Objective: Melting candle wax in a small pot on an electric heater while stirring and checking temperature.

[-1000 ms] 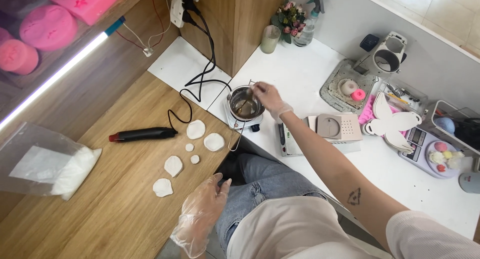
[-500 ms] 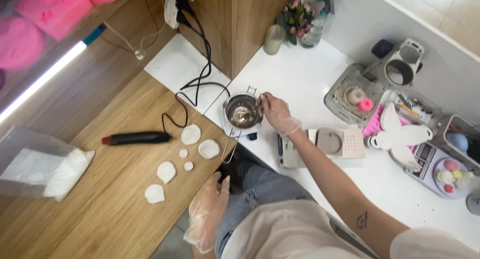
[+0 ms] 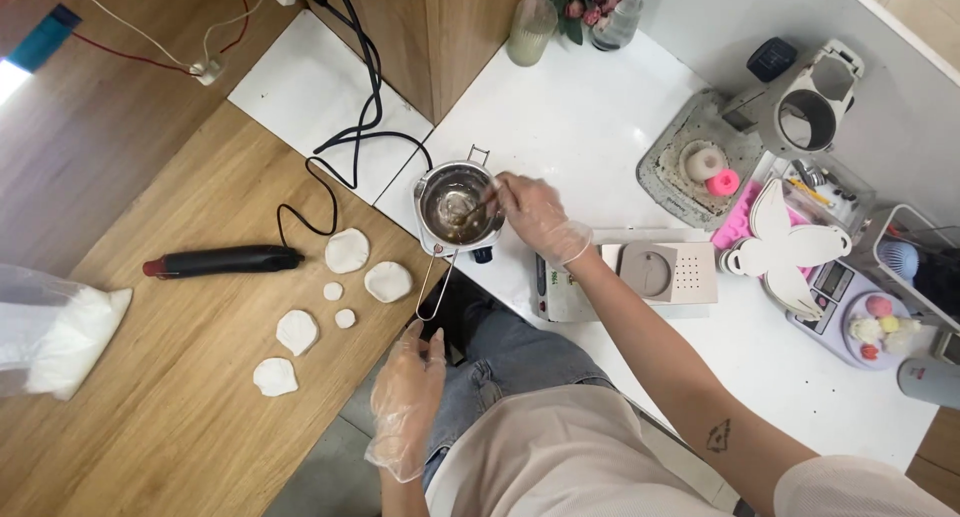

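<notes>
Closest in, the left hand (image 3: 408, 397) hangs over the lap in a loose clear plastic glove, fingers spread and holding nothing, right at the edge of the wooden table (image 3: 150, 427). Just beyond it lie six flat white discs (image 3: 298, 330), smooth and roundish, some large, two tiny, scattered on the wood grain. Past them a black heat tool (image 3: 222, 261) with a red tip lies on its side, its black cord (image 3: 345, 142) snaking up across a white board. Off to the left edge sits a clear bag of white powder (image 3: 60, 337). Now the right hand (image 3: 540, 217), gloved too, reaches out over the white counter (image 3: 600, 127), fingers pinched around a thin stirrer (image 3: 478, 203) dipped into the small metal pot (image 3: 457, 205). That pot is shiny and round with a long wire handle pointing back toward the lap, standing at the counter's corner. Just right of the wrist, a beige box (image 3: 665, 272); farther on, white butterfly-shaped cutouts (image 3: 790, 247) and a scale with small coloured balls (image 3: 880, 322).
</notes>
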